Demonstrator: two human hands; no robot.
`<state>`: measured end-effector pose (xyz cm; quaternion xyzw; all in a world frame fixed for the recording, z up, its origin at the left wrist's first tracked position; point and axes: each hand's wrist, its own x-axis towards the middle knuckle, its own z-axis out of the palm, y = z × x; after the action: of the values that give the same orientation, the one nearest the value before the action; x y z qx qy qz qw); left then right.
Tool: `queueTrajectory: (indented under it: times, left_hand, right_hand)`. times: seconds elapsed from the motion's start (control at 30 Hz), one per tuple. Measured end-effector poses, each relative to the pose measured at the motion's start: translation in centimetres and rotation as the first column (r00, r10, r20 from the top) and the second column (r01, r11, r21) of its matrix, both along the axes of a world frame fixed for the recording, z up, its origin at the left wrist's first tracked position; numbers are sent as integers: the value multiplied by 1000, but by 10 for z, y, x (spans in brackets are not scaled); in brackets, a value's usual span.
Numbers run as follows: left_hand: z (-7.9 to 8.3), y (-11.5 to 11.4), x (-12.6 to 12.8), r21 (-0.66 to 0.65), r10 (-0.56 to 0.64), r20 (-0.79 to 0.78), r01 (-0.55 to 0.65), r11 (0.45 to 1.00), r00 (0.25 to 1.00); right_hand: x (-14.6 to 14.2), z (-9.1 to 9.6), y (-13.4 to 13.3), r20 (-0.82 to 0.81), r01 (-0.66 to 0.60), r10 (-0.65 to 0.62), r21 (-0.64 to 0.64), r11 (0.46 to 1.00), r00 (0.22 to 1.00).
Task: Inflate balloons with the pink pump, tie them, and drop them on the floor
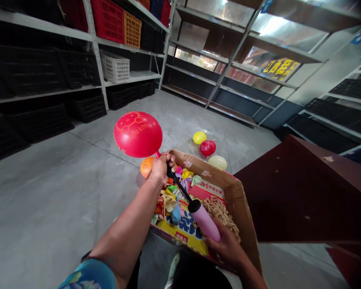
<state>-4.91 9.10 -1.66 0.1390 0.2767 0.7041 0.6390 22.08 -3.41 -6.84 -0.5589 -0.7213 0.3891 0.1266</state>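
Observation:
My left hand [160, 166] is closed around the neck of a red inflated balloon [137, 134] where it meets the black nozzle of a hand pump. My right hand [225, 247] grips the pink barrel of the pump [205, 222], whose black rod runs up to the left hand. Both hands are above an open cardboard box [243, 208] holding several limp balloons [174, 196] and a heap of tan rubber bands [221, 212]. An orange inflated balloon [146, 166] sits just behind my left hand.
Three inflated balloons lie on the grey floor beyond the box: yellow [199, 137], red [207, 147], pale yellow [218, 162]. A dark red table [301, 192] stands at the right. Metal shelves with black, red, orange and white crates [116, 67] line the walls.

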Motion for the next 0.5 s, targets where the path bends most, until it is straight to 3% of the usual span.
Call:
queueTrajectory:
  times: [0.3, 0.5]
  left_hand:
    - [-8, -5, 20, -59, -100, -4, 100, 993, 995]
    - [-3, -7, 13, -46, -130, -14, 129, 991, 991]
  right_hand:
    - [-56, 12, 25, -42, 7, -5, 52, 999, 999]
    - [-49, 14, 18, -43, -4, 7, 72, 997, 999]
